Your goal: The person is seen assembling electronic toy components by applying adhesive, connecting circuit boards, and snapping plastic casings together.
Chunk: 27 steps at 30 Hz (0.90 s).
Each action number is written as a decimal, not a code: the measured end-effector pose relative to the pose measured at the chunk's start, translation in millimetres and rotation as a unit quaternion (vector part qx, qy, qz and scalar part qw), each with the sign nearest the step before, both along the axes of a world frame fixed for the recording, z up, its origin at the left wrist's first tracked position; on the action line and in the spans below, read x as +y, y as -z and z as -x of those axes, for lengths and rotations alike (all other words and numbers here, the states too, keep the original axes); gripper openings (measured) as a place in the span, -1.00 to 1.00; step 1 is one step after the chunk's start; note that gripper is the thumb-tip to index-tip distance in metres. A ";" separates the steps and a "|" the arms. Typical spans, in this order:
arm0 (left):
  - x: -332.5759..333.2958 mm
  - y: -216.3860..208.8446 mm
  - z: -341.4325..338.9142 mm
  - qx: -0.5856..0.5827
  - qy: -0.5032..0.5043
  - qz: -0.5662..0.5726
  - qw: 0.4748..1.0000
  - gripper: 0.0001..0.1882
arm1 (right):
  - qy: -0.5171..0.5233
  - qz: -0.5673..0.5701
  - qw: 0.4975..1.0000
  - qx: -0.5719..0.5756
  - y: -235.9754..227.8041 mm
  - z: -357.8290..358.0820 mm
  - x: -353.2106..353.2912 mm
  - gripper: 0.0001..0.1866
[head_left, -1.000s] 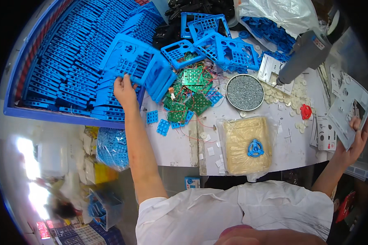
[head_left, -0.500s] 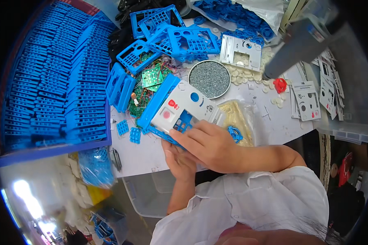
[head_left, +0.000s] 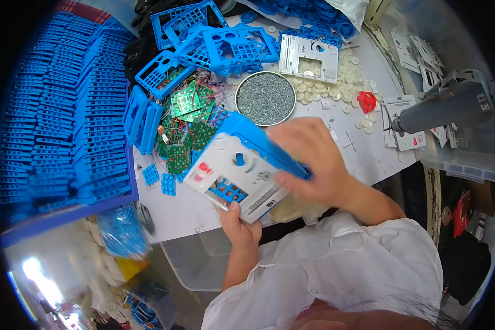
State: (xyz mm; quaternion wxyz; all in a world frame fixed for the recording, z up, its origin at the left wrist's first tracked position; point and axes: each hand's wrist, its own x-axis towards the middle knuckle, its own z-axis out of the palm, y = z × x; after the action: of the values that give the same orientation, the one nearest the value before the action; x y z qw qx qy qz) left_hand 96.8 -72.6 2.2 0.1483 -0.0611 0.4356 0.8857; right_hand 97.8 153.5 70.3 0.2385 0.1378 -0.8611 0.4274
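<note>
Left hand (head_left: 239, 228) clamped on the near edge of a white panel (head_left: 225, 157) and blue casing (head_left: 258, 138), at the table's near side.
Its thumb lies on the panel, whose window shows blue grid behind; the pair is tilted. At the right end, the right hand (head_left: 316, 159) is blurred, its thumb against the panel's edge; whether its fingers grip cannot be told. Just beyond stands a round dish (head_left: 237, 100) of small grey pieces, with green circuit boards (head_left: 185, 102) to its left and white discs (head_left: 344, 85) to its right. Far left, a crate (head_left: 93, 210) holds rows of blue casings; a grey power driver (head_left: 445, 116) hangs right.
</note>
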 end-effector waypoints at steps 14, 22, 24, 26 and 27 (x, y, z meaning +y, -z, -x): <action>-10.8 -2.7 2.5 -0.055 0.069 -0.012 0.996 -0.23 | -0.119 0.445 0.838 -0.293 31.1 -15.6 -9.3 -0.50; -4.9 -21.7 6.0 -0.084 0.066 0.025 0.994 -0.24 | -0.124 0.516 0.793 -0.298 45.4 -15.6 -15.5 -0.57; 0.7 -25.7 7.1 -0.046 0.025 0.066 0.996 -0.25 | -0.108 0.523 0.792 -0.296 46.6 -14.9 -15.1 -0.58; 12.7 -31.2 8.5 0.032 -0.051 0.149 0.987 -0.29 | -0.093 0.547 0.773 -0.307 48.9 -12.5 -10.0 -0.59; 8.9 -28.8 10.0 0.066 -0.027 0.208 0.975 -0.32 | -0.088 0.542 0.772 -0.320 46.6 -13.4 -6.1 -0.59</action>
State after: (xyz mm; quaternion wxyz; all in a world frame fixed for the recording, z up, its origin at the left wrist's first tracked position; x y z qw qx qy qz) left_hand 86.8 -63.7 31.0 0.0794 -0.0436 0.6175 0.7814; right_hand 111.2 147.3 23.7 -0.0548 -0.0838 -0.4975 0.8616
